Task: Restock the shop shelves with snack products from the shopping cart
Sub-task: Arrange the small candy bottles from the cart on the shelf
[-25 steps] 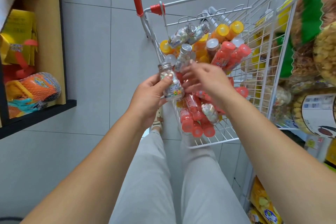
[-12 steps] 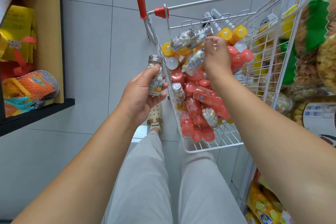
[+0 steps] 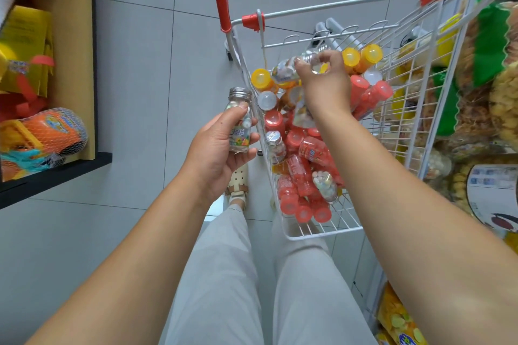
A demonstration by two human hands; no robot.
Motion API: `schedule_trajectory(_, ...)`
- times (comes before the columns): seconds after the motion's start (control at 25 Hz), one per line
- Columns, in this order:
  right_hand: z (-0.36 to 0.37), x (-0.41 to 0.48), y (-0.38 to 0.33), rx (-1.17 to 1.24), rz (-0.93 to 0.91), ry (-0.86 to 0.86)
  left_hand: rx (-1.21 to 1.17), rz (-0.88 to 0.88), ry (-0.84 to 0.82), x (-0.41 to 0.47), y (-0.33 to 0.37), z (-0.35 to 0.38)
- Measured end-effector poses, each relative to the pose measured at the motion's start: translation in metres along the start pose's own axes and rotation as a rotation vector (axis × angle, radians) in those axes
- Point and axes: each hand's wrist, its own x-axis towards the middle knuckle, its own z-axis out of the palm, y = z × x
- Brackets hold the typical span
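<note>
At frame centre, the left hand (image 3: 215, 154) grips 1 clear candy bottle (image 3: 238, 120), upright with its ribbed metal cap on top, just left of the white wire cart (image 3: 336, 5). At upper centre, the right hand (image 3: 325, 84) pinches the cap end of the other bottle (image 3: 284, 71), which lies sideways, base pointing left.

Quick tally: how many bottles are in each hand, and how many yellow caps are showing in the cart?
Silver-capped bottle held in the left hand: 1
Clear bottle in the right hand grip: 1
Yellow-capped bottles showing in the cart: 3
Total: 5
</note>
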Motion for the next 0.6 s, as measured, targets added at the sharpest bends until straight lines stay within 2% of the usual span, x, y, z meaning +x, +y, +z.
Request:
schedule_trajectory(0.2,-0.032,0.017,-0.007,-0.042,-0.058,-0.168,0.033,0.008,-0.024,-0.001,-0.001,0.004)
schedule_trajectory(0.28,-0.028,0.022,-0.011,-0.048,-0.080,-0.165,0.028,0.020,-0.023,-0.001,-0.002,0.001)
schedule_trajectory(0.48,-0.051,-0.003,0.007,0.112,-0.035,-0.117,-0.025,0.007,-0.075,-0.005,-0.005,0.000)
schedule_trajectory(0.6,-0.094,-0.039,0.005,0.203,0.014,-0.242,-0.105,-0.010,-0.176,-0.018,0.002,0.011)
